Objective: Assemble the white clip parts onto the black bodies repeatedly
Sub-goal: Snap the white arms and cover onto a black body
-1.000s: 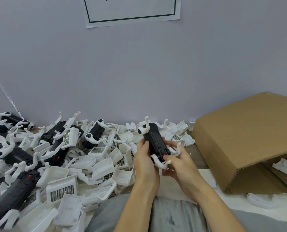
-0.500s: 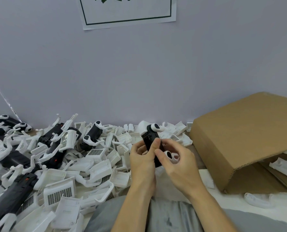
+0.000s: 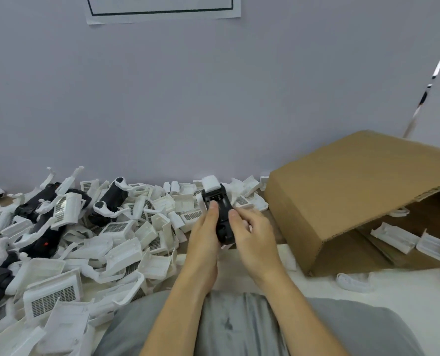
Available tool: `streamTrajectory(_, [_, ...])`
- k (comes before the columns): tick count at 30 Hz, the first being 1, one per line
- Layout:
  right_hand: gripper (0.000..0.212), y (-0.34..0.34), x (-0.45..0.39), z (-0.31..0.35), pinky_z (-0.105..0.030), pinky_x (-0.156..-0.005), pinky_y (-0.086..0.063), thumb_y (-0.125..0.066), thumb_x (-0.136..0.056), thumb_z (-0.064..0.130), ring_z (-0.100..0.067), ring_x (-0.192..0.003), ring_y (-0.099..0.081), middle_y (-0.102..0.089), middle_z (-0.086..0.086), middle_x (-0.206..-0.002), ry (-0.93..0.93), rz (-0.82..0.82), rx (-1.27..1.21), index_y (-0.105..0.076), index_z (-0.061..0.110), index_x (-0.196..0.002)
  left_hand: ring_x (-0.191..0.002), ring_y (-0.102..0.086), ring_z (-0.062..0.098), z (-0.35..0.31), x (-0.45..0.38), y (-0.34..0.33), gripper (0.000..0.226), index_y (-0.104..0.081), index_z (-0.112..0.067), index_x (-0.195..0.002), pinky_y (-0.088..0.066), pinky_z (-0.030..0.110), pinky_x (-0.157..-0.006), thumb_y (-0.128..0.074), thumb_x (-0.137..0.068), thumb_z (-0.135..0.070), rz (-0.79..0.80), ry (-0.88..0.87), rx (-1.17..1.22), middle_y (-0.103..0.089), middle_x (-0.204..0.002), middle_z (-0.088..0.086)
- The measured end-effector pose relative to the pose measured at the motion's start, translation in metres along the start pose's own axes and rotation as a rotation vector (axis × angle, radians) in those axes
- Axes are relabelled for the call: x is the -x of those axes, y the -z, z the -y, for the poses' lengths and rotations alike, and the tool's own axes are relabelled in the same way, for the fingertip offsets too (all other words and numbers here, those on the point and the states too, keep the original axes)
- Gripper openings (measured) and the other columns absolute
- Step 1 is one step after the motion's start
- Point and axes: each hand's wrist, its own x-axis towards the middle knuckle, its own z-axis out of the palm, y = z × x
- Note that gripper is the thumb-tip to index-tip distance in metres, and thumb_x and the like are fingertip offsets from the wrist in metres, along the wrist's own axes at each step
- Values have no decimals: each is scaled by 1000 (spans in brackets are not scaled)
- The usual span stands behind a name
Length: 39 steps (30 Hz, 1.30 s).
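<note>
Black body (image 3: 220,214) held upright over lap, gripped by left hand (image 3: 204,232) and right hand (image 3: 249,233); white clip (image 3: 210,183) seated on top. Probably pressing home; next, firm squeeze.

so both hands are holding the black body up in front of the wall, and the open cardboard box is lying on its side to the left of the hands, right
Not quite. The cardboard box lies on its side to the right of the hands, not the left; the heap of white clip parts is on the left. The rest holds: in the head view the left hand and right hand both hold the black body.
</note>
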Motion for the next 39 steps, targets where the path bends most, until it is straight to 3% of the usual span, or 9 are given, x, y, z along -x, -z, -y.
streamTrajectory(3, [30,0,3,-1,-38,-100,-47,-46,-102,36,-12,-105,-55,-54,1,-108,27,3,211,-71,21,-107,-71,-72,16,0,-1,0,47,-71,-1,-111,-51,19,-54,-44,-106,-40,-23,-23,0,-76,-84,13])
streamTrajectory(6, [46,12,10,12,-18,-91,-45,-39,-97,42,7,-99,-53,-52,9,-115,52,-34,233,-62,24,-132,-87,-75,24,-1,-1,0,41,-72,-7,-112,-56,29,-70,-46,-106,-38,-16,-49,-14,-77,-99,15])
streamTrajectory(14, [27,128,27,53,-25,-57,-50,-47,-91,10,-14,-64,-64,-64,16,-72,401,-361,313,-71,21,-92,-71,-73,16,-2,1,-1,35,-71,-12,-101,-56,24,-54,-47,-106,-37,-28,-25,-21,-79,-85,9])
streamTrajectory(19, [35,238,68,38,-19,-55,-40,-51,-85,-5,-7,-60,-55,-65,2,-72,238,-657,635,-64,27,-83,-82,-72,22,-3,2,-1,35,-72,-13,-103,-56,35,-73,-49,-105,-39,-40,-9,-23,-79,-92,11])
streamTrajectory(22, [22,290,95,12,-49,-91,-47,-58,-91,19,-31,-107,-58,-66,-11,-115,-189,-555,991,-65,27,-110,-83,-72,22,-3,2,0,36,-72,-13,-106,-54,35,-74,-47,-105,-39,-30,-14,-47,-79,-95,12])
streamTrajectory(26, [84,309,118,-7,-52,-120,-19,-18,-81,85,-31,-152,-18,-18,0,-167,-826,-109,1279,-12,46,-155,-85,-72,25,-2,5,-2,37,-73,-11,-101,-51,43,-90,-48,-105,-38,-38,-14,-78,-79,-92,12])
streamTrajectory(29, [81,305,118,-15,-47,-120,-20,-11,-80,88,-22,-152,-19,-16,11,-167,-756,-43,1373,-3,53,-153,-86,-72,25,-1,5,-3,36,-71,-10,-104,-48,46,-96,-47,-105,-37,-28,-5,-83,-79,-89,12])
streamTrajectory(35, [53,290,111,-14,-41,-113,-23,-39,-96,62,-16,-137,-41,-48,8,-146,-582,-89,1348,-35,47,-147,-72,-75,15,-1,5,-4,35,-70,-11,-106,-52,38,-80,-45,-106,-35,-25,-8,-94,-79,-84,9])
streamTrajectory(39, [48,285,111,-13,-47,-113,-27,-58,-94,50,-22,-129,-49,-50,1,-142,-500,-185,1172,-48,39,-140,-71,-74,15,0,5,-4,35,-69,-9,-108,-51,37,-78,-45,-106,-35,-26,-9,-104,-78,-83,9])
